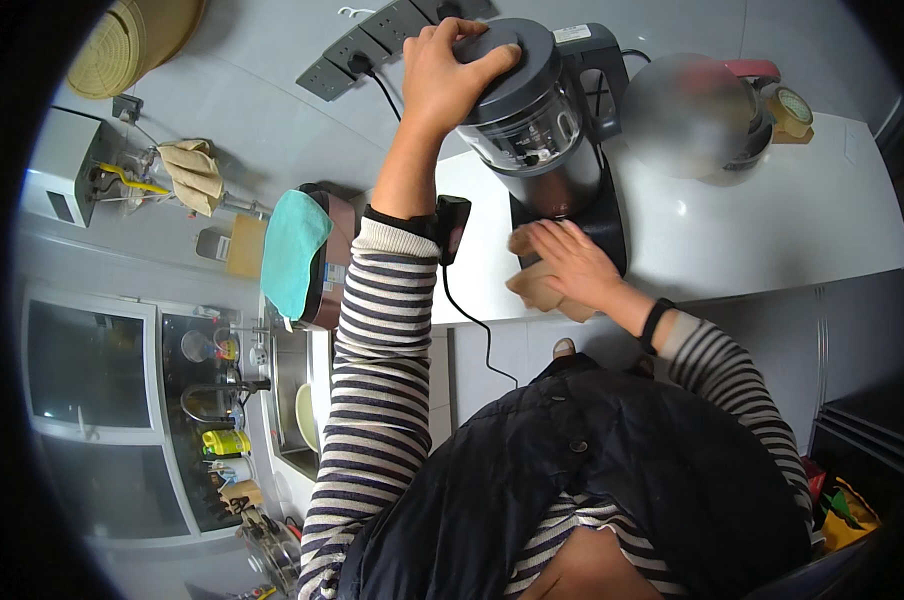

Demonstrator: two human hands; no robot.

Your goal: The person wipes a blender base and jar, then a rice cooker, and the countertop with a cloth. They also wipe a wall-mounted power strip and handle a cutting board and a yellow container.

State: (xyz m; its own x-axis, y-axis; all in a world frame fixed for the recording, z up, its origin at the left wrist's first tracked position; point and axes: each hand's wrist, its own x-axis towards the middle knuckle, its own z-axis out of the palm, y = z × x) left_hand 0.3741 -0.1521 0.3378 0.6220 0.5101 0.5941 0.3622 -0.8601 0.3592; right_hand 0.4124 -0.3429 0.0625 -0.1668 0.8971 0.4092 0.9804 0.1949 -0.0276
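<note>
A blender with a dark grey lid, a clear jug and a dark base stands on the white counter. My left hand rests on the blender's lid, thumb and fingers spread over its top. Lower down, my right hand is at the front of the base, with a tan cloth under and beside its fingers. The hand is a little blurred. The jug's handle points to the right.
Right of the blender is a blurred round pot or kettle with a pink handle, beside a tape roll. A power strip is on the wall. At left stand a pinkish appliance under a teal cloth and a sink.
</note>
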